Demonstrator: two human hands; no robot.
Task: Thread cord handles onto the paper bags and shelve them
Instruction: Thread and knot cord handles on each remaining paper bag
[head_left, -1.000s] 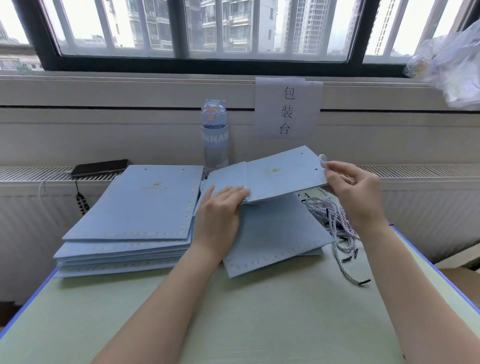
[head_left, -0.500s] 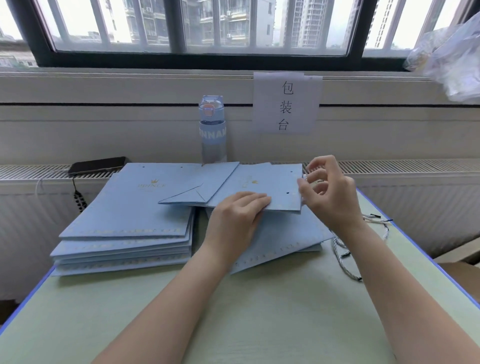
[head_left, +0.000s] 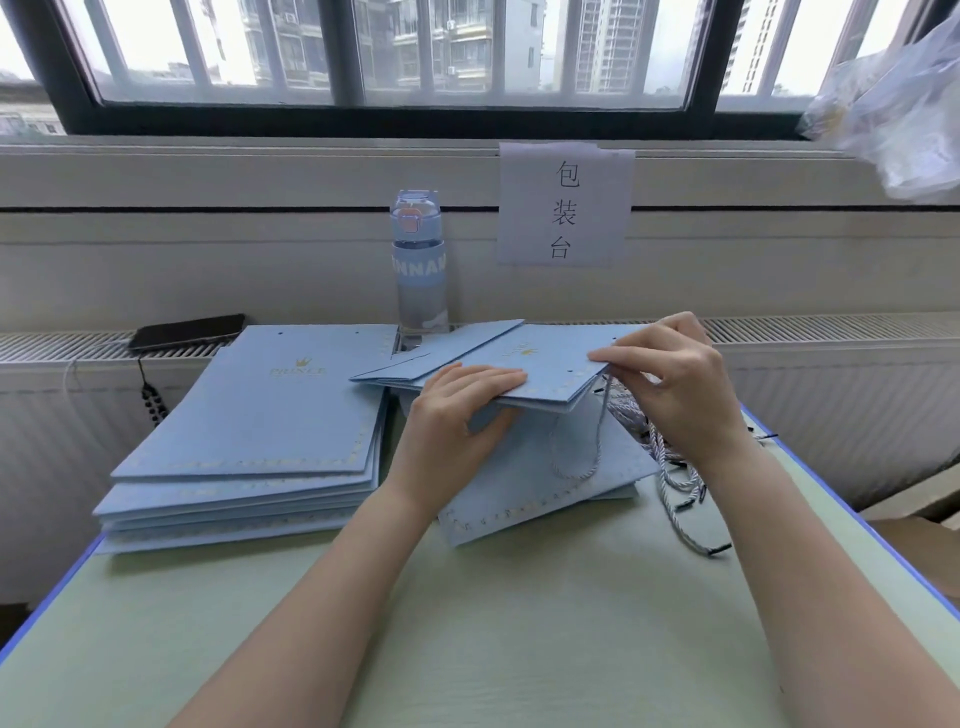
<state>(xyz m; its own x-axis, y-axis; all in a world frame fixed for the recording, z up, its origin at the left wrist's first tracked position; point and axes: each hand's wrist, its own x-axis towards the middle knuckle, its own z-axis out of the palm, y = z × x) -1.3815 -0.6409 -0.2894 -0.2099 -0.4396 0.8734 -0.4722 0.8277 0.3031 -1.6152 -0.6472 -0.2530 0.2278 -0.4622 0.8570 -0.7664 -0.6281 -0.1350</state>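
Table (head_left: 519, 623) holds two bag stacks (head_left: 249, 415); left hand (head_left: 457, 415) and right hand (head_left: 680, 384) grip one bag (head_left: 540, 358).

You hold a blue paper bag (head_left: 540, 364) flat above the green table (head_left: 519, 623), your left hand (head_left: 457, 410) gripping its near edge and your right hand (head_left: 675, 384) pinching its right corner, with 1 twisted cord (head_left: 582, 462) looping beneath it, a stack of bags (head_left: 249, 415) at left and loose cords (head_left: 675, 467) at right.
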